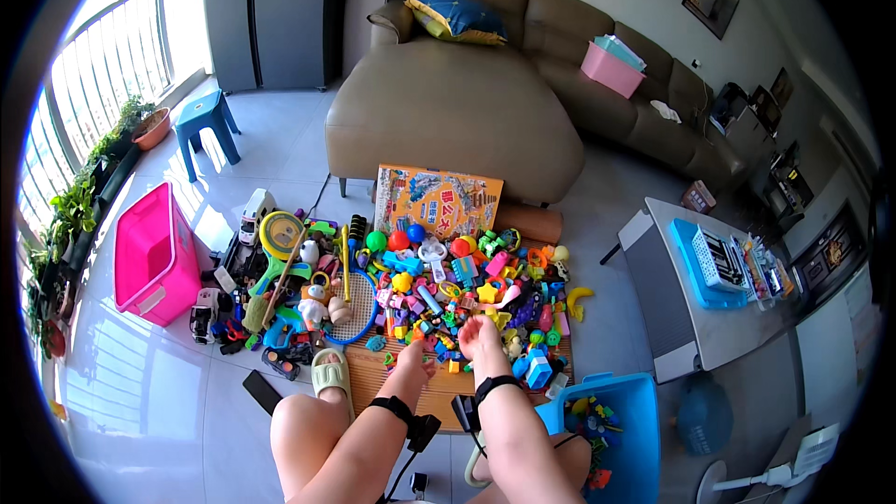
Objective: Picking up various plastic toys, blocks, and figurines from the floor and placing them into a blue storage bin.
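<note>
A wide heap of small plastic toys and building blocks (448, 301) covers a brown slatted mat (413, 392) in front of me. My left hand (416, 362) is over the heap's near edge, fingers apart, with nothing visible in it. To its right, my right hand (479, 336) reaches over the near middle of the heap, palm turned inward and no toy seen in it; some fingertips are hard to make out. Close by are a yellow star (486, 292), a blue cylinder (429, 299) and a blue-and-white block (538, 369). Both wrists wear black straps with small devices.
A blue bin (640, 420) with some toys inside stands at my right. Leftward lie a blue-framed racket (360, 308), toy vehicles (204, 315) and a tipped pink bin (157, 273). An orange illustrated box (437, 201) leans near the sofa (448, 105). A phone-like black slab (262, 392) rests on the floor.
</note>
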Demonstrator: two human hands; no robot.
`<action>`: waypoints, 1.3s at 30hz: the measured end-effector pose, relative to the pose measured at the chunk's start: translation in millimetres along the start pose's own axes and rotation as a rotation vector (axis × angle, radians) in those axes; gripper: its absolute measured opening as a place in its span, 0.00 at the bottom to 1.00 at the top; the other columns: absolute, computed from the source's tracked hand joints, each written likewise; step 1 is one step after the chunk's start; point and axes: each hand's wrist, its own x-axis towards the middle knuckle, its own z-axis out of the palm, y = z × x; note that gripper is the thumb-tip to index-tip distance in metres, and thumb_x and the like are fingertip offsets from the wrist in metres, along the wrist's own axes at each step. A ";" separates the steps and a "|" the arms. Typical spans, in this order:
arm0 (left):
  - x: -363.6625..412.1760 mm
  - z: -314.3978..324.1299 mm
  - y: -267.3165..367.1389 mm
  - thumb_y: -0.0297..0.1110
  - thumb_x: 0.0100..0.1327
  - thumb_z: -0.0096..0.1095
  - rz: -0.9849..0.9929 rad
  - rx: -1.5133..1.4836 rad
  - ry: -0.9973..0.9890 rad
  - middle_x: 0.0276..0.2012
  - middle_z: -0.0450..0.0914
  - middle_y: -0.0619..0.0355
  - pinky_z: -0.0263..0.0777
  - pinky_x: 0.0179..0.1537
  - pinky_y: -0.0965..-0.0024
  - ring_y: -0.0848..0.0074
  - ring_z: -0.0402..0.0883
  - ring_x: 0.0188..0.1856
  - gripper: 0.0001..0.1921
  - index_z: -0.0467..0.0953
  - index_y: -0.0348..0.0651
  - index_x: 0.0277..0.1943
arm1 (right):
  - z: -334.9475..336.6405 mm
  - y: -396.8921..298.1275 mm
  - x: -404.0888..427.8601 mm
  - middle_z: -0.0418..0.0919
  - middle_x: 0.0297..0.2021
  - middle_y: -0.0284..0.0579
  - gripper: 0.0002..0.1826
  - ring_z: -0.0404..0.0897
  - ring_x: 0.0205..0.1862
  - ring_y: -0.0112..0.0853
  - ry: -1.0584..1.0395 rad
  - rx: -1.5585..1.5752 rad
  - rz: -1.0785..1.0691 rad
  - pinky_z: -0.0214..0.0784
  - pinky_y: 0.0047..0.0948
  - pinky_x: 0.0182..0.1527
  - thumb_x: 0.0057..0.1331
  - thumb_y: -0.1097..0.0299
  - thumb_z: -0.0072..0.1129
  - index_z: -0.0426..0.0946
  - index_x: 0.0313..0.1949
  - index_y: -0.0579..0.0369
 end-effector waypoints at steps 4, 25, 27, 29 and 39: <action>68.0 16.1 -25.0 0.43 0.51 0.58 -0.031 -0.071 0.035 0.37 0.67 0.56 0.56 0.21 0.66 0.69 0.69 0.27 0.16 0.69 0.47 0.41 | -76.1 -0.6 60.1 0.70 0.16 0.30 0.06 0.69 0.18 0.24 0.306 0.106 -0.072 0.64 0.21 0.22 0.54 0.69 0.52 0.68 0.20 0.50; 204.4 24.6 -12.0 0.43 0.50 0.58 0.524 1.185 0.081 0.33 0.80 0.47 0.71 0.41 0.65 0.62 0.79 0.38 0.16 0.78 0.41 0.38 | -152.5 -141.1 169.5 0.71 0.49 0.59 0.32 0.72 0.51 0.46 0.944 -1.598 -0.215 0.65 0.35 0.52 0.46 0.59 0.59 0.68 0.51 0.61; 188.8 43.3 -21.8 0.40 0.49 0.56 0.382 1.225 -0.038 0.32 0.80 0.47 0.71 0.41 0.65 0.61 0.80 0.37 0.16 0.78 0.38 0.37 | -175.1 -143.3 169.3 0.72 0.48 0.59 0.31 0.73 0.50 0.46 0.980 -1.579 -0.146 0.65 0.35 0.52 0.46 0.59 0.59 0.69 0.50 0.60; 208.0 34.8 -36.1 0.41 0.49 0.57 0.386 1.231 -0.071 0.31 0.80 0.46 0.71 0.41 0.65 0.61 0.80 0.37 0.16 0.78 0.38 0.37 | -177.0 -137.3 170.9 0.72 0.48 0.57 0.28 0.74 0.49 0.45 0.892 -1.730 -0.208 0.66 0.35 0.51 0.47 0.59 0.60 0.71 0.48 0.58; 191.4 51.0 -22.5 0.47 0.50 0.65 0.562 0.970 -0.144 0.42 0.78 0.50 0.70 0.42 0.66 0.66 0.78 0.42 0.28 0.70 0.38 0.50 | -52.3 -134.0 145.8 0.78 0.41 0.46 0.24 0.77 0.42 0.33 0.094 -1.858 -0.316 0.69 0.31 0.44 0.49 0.60 0.62 0.74 0.46 0.56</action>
